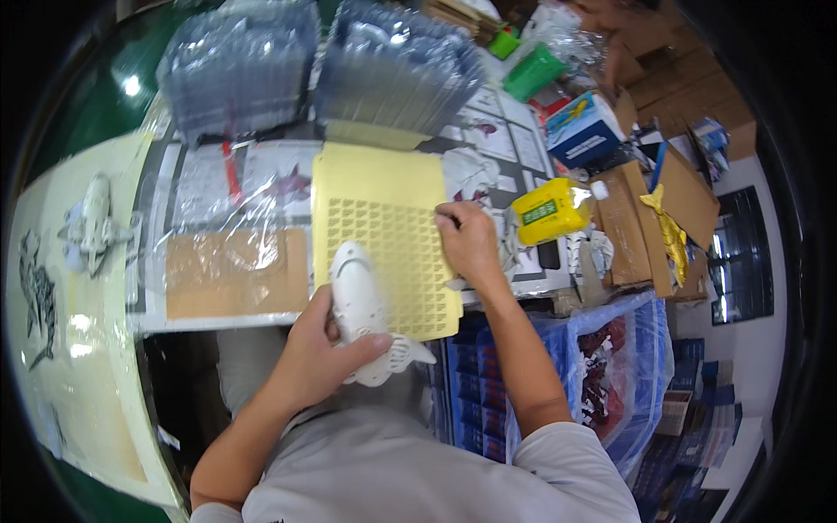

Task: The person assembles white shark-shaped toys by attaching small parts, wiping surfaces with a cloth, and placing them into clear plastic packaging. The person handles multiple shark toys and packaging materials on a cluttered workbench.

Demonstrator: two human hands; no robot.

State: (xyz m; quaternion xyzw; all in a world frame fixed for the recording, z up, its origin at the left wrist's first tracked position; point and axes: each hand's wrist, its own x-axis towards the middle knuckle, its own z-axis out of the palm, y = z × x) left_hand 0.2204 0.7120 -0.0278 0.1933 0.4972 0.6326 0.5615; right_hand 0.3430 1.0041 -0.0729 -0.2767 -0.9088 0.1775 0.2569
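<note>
My left hand (pixel 323 353) is wrapped round a white plastic toy fish (pixel 356 292), shaped like a shark, with a rounded head, small holes and a ribbed tail part. I hold it tilted over the lower part of a yellow sheet of small printed labels (pixel 405 301). At the sheet's right edge, by the upper label rows, my right hand (pixel 469 244) is closed with thumb and forefinger pinched together. What lies between those fingertips is hidden. The sheet's upper part is bare yellow backing.
A yellow bottle (pixel 549 213) lies right of my right hand. Brown cardboard (pixel 235 275) under clear plastic is at left. Stacked plastic-wrapped trays (pixel 392 70) stand behind. Another toy fish (pixel 94 227) rests on the left table. A blue-lined bin (pixel 610 366) is lower right.
</note>
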